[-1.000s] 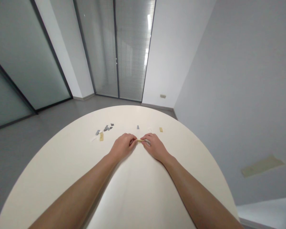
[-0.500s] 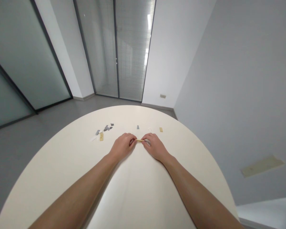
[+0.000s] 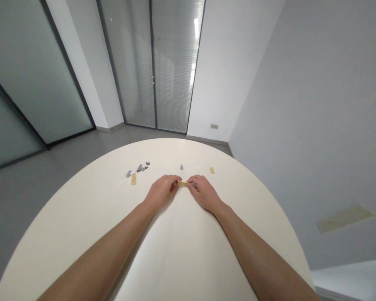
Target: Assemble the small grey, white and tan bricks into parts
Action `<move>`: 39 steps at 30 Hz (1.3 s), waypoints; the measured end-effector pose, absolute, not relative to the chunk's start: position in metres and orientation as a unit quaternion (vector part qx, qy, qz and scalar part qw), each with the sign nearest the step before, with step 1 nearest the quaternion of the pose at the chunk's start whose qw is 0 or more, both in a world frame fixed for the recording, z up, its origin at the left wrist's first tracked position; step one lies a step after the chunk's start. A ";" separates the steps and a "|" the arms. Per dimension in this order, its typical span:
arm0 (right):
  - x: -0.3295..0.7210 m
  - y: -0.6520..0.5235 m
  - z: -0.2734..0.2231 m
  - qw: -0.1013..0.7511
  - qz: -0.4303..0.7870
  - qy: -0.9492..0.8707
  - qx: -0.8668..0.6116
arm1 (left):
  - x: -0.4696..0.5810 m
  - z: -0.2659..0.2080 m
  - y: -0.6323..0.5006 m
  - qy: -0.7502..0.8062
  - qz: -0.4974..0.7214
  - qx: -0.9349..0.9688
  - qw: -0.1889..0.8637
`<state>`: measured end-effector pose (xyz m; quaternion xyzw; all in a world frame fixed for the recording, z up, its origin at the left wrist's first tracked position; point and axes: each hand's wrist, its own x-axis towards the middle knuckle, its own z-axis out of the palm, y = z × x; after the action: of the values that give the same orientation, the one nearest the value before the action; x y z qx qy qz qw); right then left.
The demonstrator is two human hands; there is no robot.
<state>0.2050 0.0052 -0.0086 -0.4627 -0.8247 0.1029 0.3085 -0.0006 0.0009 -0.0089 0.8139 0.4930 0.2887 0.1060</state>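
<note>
- Small tan piece, one, thin and short: lies in the gap between my two hands, bridging my fingertips, its length running roughly crosswise in front of me.
- Left hand, mine: fingers curled, thumb and fingertips pinched together on the left end of the tan piece; that end is partly hidden by them.
- Right hand, mine: likewise curled, fingertips closed in a pinch at the right end of the tan piece; a little grey shows between thumb and forefinger, too small for me to identify.
- Round table, pale cream: beneath both hands, my forearms reaching across it from the near side.
- Grey wedge-shaped piece, one: flat on the table, just beyond the tan piece, narrower end away from me.
- White bits, small, number unclear: on the table, near my right hand, beyond its knuckles.
- Plain tan rectangle, one: lying beyond my right hand and to its right, apart from it.
- Marked tan rectangle, one, dark marks illegible: left of my left hand, well apart from it.
- White strip, one: just left of the marked rectangle.
- Dark grey pieces, several, loosely clustered: beyond the marked rectangle, some touching or overlapping.
</note>
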 end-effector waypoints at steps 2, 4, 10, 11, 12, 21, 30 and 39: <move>0.205 0.006 -0.009 0.309 0.106 -0.826 -0.459 | -0.001 -0.010 0.002 0.482 0.290 0.820 0.106; 0.205 0.006 -0.009 0.309 0.107 -0.828 -0.456 | -0.002 -0.010 0.003 0.476 0.289 0.824 0.106; 0.205 0.005 -0.010 0.311 0.103 -0.827 -0.457 | -0.001 -0.009 0.002 0.485 0.286 0.820 0.100; 0.205 0.005 -0.010 0.312 0.102 -0.827 -0.457 | -0.001 -0.009 0.002 0.487 0.285 0.819 0.101; 0.205 0.005 -0.010 0.313 0.101 -0.826 -0.458 | -0.001 -0.009 0.002 0.488 0.285 0.819 0.102; 0.205 0.006 -0.012 0.316 0.100 -0.818 -0.470 | 0.000 -0.005 0.000 0.494 0.285 0.815 0.105; 0.204 0.005 -0.011 0.315 0.095 -0.822 -0.466 | 0.000 -0.006 0.000 0.504 0.284 0.809 0.107; 0.206 0.006 -0.011 0.309 0.101 -0.826 -0.461 | 0.000 -0.004 -0.001 0.508 0.280 0.808 0.102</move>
<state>0.2057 0.0060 -0.0110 -0.4614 -0.8257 0.1009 0.3085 0.0005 -0.0010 -0.0037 0.8084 0.5078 0.2797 0.1016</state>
